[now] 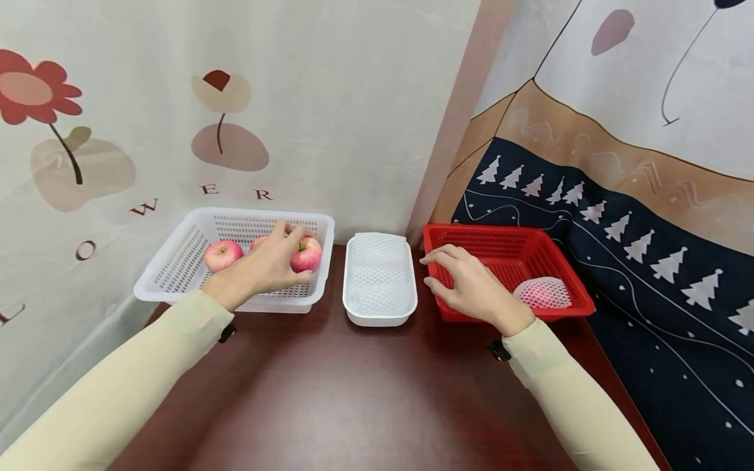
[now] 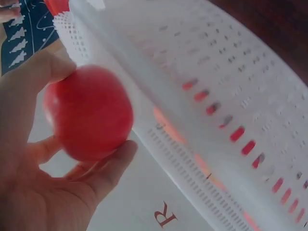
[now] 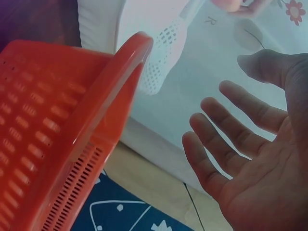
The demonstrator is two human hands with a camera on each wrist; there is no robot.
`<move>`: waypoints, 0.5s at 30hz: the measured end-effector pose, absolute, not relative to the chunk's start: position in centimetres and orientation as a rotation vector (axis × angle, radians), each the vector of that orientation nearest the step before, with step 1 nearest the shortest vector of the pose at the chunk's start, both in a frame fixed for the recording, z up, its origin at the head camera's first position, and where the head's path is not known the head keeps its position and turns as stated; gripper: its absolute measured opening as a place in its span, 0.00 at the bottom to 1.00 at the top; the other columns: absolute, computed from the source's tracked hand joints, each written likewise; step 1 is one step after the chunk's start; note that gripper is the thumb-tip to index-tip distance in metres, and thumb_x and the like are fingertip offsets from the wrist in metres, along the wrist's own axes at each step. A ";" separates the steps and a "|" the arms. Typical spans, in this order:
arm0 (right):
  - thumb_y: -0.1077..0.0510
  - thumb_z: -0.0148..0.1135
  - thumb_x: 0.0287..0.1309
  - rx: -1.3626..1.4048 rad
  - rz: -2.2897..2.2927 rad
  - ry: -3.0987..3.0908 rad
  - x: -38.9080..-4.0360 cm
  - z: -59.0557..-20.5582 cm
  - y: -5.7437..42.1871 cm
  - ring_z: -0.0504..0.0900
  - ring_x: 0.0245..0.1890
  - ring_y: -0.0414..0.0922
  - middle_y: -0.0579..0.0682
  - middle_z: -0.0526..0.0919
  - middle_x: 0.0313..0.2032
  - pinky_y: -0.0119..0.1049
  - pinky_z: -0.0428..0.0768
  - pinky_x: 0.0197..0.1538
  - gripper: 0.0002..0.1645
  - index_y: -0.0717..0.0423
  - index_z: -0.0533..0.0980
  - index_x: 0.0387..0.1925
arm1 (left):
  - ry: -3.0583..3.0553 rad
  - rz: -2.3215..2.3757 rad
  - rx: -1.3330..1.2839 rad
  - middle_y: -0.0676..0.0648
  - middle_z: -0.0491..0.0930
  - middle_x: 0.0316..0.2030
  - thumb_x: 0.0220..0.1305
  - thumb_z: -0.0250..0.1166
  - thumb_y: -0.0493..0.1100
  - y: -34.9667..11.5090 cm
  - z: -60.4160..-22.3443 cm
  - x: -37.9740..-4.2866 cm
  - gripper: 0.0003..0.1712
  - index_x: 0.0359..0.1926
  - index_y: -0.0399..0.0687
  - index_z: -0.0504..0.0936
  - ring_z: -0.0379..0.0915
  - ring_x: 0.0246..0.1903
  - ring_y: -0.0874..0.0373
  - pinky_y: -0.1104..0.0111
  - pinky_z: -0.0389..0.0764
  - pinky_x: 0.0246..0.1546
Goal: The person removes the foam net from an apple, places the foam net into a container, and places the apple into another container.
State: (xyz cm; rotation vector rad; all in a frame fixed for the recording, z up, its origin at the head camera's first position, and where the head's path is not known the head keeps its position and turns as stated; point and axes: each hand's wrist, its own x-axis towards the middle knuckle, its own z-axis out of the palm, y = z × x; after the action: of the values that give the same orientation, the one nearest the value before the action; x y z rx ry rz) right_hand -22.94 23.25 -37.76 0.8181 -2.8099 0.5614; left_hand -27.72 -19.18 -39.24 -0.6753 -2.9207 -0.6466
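My left hand (image 1: 268, 261) grips a red apple (image 1: 306, 255) at the right end of the white plastic basket (image 1: 265, 214). In the left wrist view the thumb and fingers curl round that apple (image 2: 89, 113), which is up above the basket rim. Another apple (image 1: 223, 256) lies in the basket, and one more is partly hidden behind the hand. My right hand (image 1: 474, 284) hovers at the left side of the red basket (image 1: 489, 229), fingers spread and holding nothing. Inside the red basket lies an apple in a white foam net (image 1: 542, 292).
Between the baskets stands a small white tray (image 1: 379, 321) with white foam nets (image 1: 379, 275) in it. All stand on a dark brown table (image 1: 365, 399), against a printed curtain (image 1: 353, 118) at the back. A dark blue patterned cloth (image 1: 642, 288) hangs at the right.
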 end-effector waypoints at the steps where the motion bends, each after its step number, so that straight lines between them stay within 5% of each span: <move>1: 0.54 0.78 0.76 0.813 0.566 -2.813 -22.9 -37.7 23.4 0.86 0.71 0.56 0.53 0.87 0.70 0.59 0.90 0.73 0.25 0.49 0.86 0.71 | -2.931 -0.625 -0.687 0.30 0.72 0.65 0.64 0.81 0.49 -19.2 -39.1 -28.0 0.40 0.74 0.47 0.77 0.82 0.52 0.32 0.37 0.84 0.57; 7: 0.54 0.78 0.75 0.791 0.575 -2.830 -22.7 -37.7 24.3 0.85 0.72 0.57 0.53 0.87 0.71 0.62 0.88 0.74 0.27 0.50 0.86 0.71 | -3.013 -0.485 -0.753 0.31 0.76 0.60 0.60 0.82 0.47 -19.4 -38.9 -29.2 0.39 0.70 0.45 0.80 0.83 0.45 0.39 0.40 0.85 0.50; 15: 0.53 0.78 0.76 0.763 0.583 -2.828 -22.9 -37.6 25.3 0.86 0.72 0.57 0.54 0.87 0.69 0.61 0.86 0.77 0.26 0.51 0.86 0.71 | -3.117 -0.304 -0.829 0.31 0.80 0.60 0.55 0.87 0.47 -19.2 -38.7 -30.6 0.38 0.66 0.48 0.82 0.84 0.49 0.40 0.39 0.87 0.49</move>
State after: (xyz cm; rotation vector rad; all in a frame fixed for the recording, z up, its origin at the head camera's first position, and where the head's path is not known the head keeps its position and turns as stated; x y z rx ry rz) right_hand -22.93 25.33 -37.63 0.7633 -2.8285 0.5835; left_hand -30.62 -19.19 -38.74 -0.8287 -3.1170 -0.3039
